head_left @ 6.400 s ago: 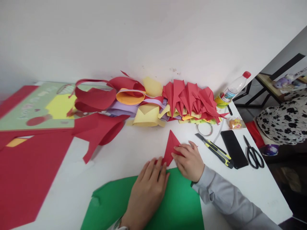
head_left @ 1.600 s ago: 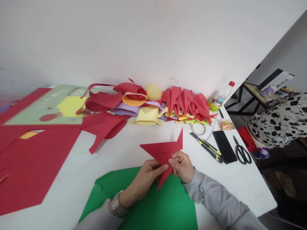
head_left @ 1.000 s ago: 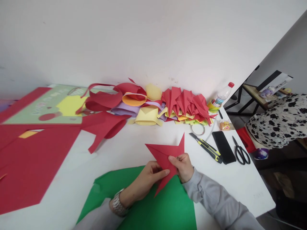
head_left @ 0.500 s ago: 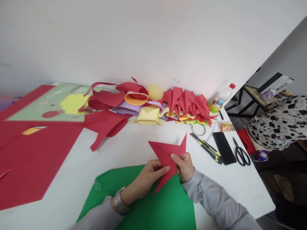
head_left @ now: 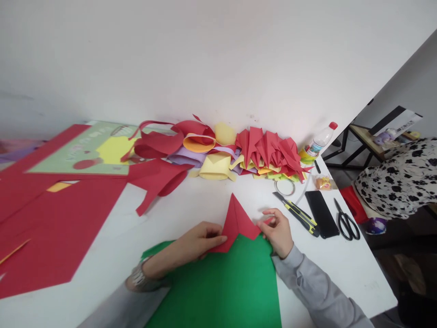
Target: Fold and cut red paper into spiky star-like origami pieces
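While left hand (head_left: 196,241) and right hand (head_left: 279,233) clamp fingers (head_left: 215,241) on folded red paper (head_left: 235,223), creased but seemingly unfinished, pleated red pieces (head_left: 269,148) lie beyond those fingers.

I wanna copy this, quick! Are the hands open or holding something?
Left hand: closed, holding the folded red paper by its left side.
Right hand: closed, pinching that paper's right side.
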Demonstrator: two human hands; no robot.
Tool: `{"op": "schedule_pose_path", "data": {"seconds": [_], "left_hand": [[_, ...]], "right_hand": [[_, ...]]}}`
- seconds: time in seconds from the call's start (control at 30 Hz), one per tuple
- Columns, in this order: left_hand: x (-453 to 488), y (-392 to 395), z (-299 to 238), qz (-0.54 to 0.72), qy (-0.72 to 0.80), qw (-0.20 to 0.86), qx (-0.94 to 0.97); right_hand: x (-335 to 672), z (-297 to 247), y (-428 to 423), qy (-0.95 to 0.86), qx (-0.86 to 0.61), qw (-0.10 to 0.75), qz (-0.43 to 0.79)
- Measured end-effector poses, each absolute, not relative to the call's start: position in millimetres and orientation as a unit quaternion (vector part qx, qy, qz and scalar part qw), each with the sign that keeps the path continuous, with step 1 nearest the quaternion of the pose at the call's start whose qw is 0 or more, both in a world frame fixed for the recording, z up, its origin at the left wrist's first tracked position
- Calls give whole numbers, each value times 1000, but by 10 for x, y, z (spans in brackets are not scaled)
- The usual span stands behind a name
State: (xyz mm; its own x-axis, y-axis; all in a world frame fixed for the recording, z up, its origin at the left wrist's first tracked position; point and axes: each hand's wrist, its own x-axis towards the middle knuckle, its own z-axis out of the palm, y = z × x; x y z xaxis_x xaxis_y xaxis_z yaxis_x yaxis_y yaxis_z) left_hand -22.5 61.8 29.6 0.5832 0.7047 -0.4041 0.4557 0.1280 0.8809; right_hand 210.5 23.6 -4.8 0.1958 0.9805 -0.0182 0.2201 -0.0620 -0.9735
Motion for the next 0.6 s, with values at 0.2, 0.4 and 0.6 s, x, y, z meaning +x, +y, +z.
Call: {"op": "schedule_pose_path", "data": {"seconds": [0.2,0.4,0.6], "left_hand": [[-245,612,169,181,503,393,748],[-246,614,41,215,457,327,799],[-207,622,-15,222,452,333,797]], "right_hand": [[2081,-12,145,-602,-624,420,267],[2114,-4,148,-768,-563,282,115],[2132,-63,207,-780,-546,261,159]]}}
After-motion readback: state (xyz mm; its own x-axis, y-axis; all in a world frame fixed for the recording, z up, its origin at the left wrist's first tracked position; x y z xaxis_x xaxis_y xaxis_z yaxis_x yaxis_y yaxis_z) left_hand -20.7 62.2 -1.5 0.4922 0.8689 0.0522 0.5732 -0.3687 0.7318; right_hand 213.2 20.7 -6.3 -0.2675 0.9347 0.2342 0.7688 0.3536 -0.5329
